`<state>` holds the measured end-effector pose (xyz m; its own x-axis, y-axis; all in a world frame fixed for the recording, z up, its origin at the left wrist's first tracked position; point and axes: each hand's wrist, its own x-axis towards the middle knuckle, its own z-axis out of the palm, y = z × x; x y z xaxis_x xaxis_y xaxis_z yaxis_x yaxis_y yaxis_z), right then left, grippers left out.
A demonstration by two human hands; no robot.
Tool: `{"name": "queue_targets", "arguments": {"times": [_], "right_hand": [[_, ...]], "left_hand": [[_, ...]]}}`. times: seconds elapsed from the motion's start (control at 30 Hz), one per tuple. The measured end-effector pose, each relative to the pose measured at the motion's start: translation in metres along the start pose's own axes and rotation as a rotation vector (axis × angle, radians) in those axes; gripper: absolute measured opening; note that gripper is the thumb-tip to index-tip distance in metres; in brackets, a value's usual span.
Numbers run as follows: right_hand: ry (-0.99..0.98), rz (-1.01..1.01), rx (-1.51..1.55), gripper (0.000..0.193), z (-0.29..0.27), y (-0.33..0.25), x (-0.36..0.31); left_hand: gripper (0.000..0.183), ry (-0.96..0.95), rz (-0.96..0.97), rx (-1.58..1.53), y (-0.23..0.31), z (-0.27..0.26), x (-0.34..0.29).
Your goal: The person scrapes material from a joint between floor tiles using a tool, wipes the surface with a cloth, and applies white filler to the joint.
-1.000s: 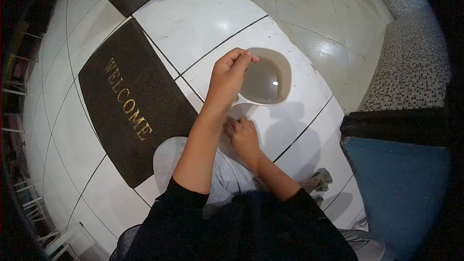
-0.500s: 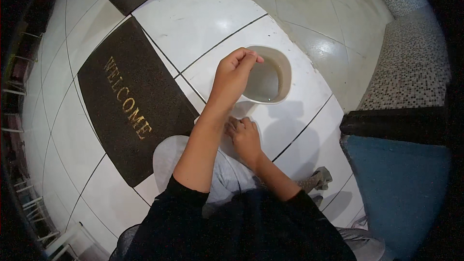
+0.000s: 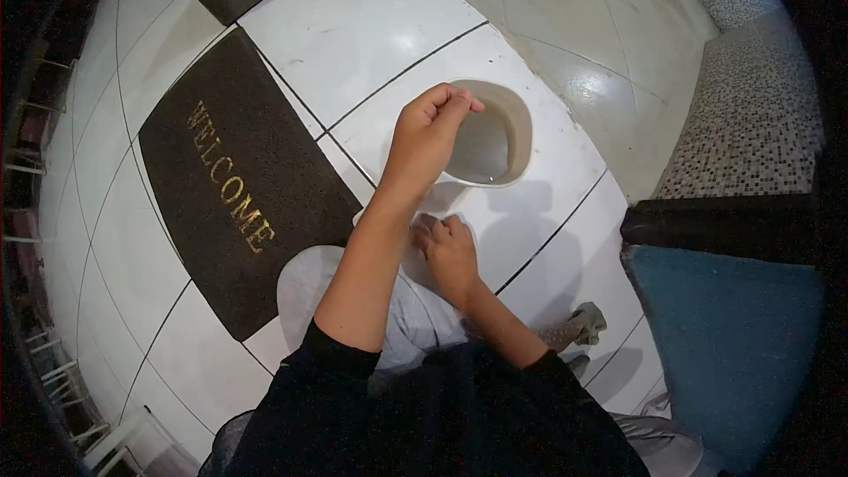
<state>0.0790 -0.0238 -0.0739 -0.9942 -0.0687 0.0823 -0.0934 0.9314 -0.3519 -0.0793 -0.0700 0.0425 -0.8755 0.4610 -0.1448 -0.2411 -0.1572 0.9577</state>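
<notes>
My left hand [image 3: 433,128] is over the near left side of a cream plastic bucket [image 3: 521,146], thumb and fingers pinched together. Its fingertips are above the bucket's opening; what they hold, if anything, cannot be made out. Cloudy greyish water [image 3: 480,148] stands inside the bucket. Low down on the near side of the bucket, my right hand [image 3: 450,256] has its fingers curled, slightly blurred at the tips. My left forearm crosses in front of that spot and hides what the right fingers touch. A small white edge [image 3: 358,215] shows left of the forearm.
A dark brown doormat [image 3: 247,185] with gold lettering lies on white floor tiles [image 3: 344,44] at left. Further right are a dull greyish floor [image 3: 565,44], a mosaic-tiled surface [image 3: 751,124], a black ledge [image 3: 720,230] and a blue surface [image 3: 733,344]. My foot [image 3: 585,324] is near right.
The view has shifted very slightly. Both hands keep nearly the same place and pose, the left over the bucket and the right low beside it.
</notes>
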Motion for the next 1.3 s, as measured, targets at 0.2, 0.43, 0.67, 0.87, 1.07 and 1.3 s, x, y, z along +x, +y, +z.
{"name": "queue_targets", "arguments": {"times": [0.2, 0.43, 0.67, 0.87, 1.07, 1.3], "right_hand": [[0.129, -0.076, 0.055, 0.028, -0.013, 0.013, -0.046], [0.089, -0.05, 0.064, 0.029, -0.003, 0.021, -0.064], [-0.019, -0.047, 0.03, 0.03, -0.011, 0.025, -0.047], [-0.078, -0.114, 0.001, 0.036, -0.033, 0.047, -0.115], [0.018, -0.008, -0.066, 0.045, -0.002, 0.026, -0.036], [0.018, -0.001, -0.064, 0.027, -0.032, 0.076, -0.121]], "left_hand": [[0.022, 0.023, -0.029, -0.001, -0.001, -0.009, -0.004], [0.022, -0.015, 0.001, 0.044, 0.0, 0.007, -0.001], [0.022, 0.026, -0.017, 0.031, -0.011, -0.006, -0.001], [0.022, -0.015, 0.008, 0.01, 0.001, 0.007, -0.001], [0.023, -0.049, -0.005, 0.076, -0.007, 0.005, -0.004], [0.025, -0.065, -0.086, -0.039, -0.001, 0.001, -0.001]]}}
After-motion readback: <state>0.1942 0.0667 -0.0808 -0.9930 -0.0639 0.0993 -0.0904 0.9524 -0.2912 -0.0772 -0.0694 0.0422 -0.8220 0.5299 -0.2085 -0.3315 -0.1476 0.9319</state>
